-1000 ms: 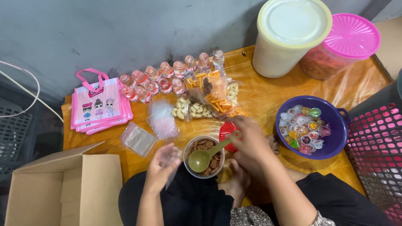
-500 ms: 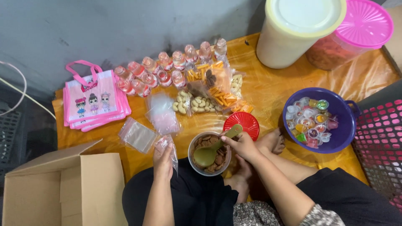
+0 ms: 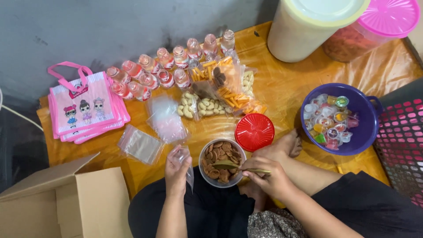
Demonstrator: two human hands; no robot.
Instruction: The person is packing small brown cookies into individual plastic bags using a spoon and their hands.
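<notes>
My left hand point(image 3: 176, 169) pinches a small clear plastic bag point(image 3: 184, 159) just left of a round clear tub of brown cookies point(image 3: 221, 162). My right hand point(image 3: 266, 176) grips the handle of a green spoon point(image 3: 229, 165), whose bowl is down among the cookies. The tub sits in my lap at the near edge of the orange-covered table point(image 3: 286, 88). Its red lid point(image 3: 254, 131) lies just beyond, next to my bare foot point(image 3: 284, 145).
More clear bags point(image 3: 152, 132) lie left of the tub. Filled snack packets point(image 3: 220, 90) and several small pink bottles point(image 3: 163, 70) sit further back. Pink cartoon tote bags point(image 3: 86, 108) are left, a purple bowl of jelly cups point(image 3: 341, 119) right, a cardboard box point(image 3: 57, 202) near left.
The spoon has gone from lifted above the tub to dipped into the cookies. My left hand has drawn the bag up closer to the tub's left rim.
</notes>
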